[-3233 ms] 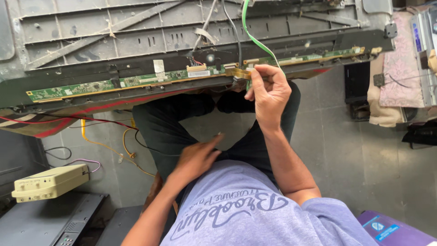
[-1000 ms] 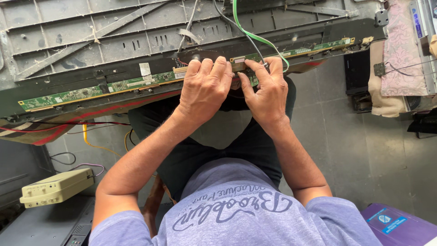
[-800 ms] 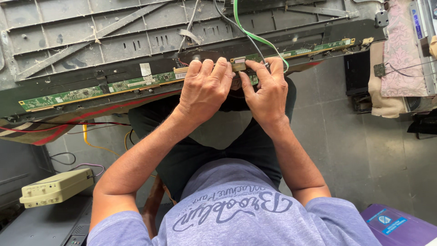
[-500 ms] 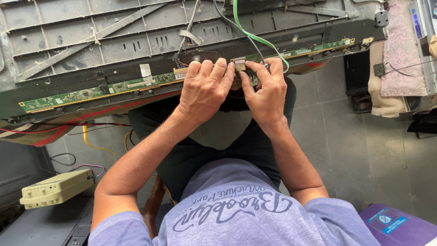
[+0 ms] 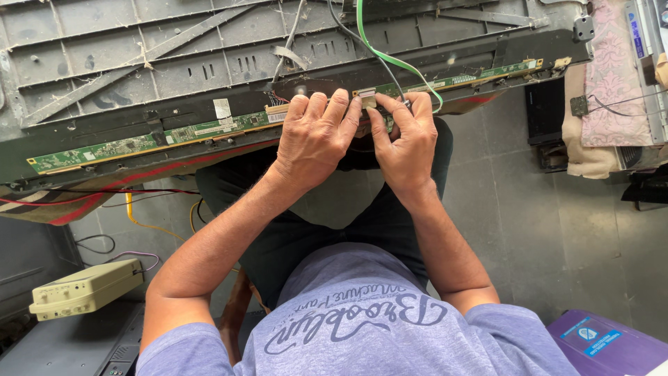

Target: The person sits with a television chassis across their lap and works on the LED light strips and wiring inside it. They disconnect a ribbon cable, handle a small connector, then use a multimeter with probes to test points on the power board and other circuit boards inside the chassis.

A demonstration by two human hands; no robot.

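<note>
Both your hands sit at the upper centre of the frame, pressed on the long green circuit strip (image 5: 139,145) that runs along the lower edge of the grey panel back (image 5: 160,63). Your left hand (image 5: 314,139) lies flat over the strip with its fingers (image 5: 327,111) close together and curled down; whether they pinch anything beneath, you cannot tell from here. Your right hand (image 5: 405,143) has its fingers narrowed around the small tan connector tab (image 5: 367,99) just between the two hands, thumb and forefinger touching it. As a judgement, the work at this connector looks to be in mid-course: the tab sits at the strip but nothing shows it locked or released, and the rest of the strip lies untouched to either side. Counting what shows: one strip, one tab in hand, one green ribbon cable (image 5: 390,56) looping over your right hand, one beige box (image 5: 87,289) at lower left, one purple box (image 5: 605,345) at lower right, and two red wires (image 5: 104,195) trailing left under the panel.
</note>
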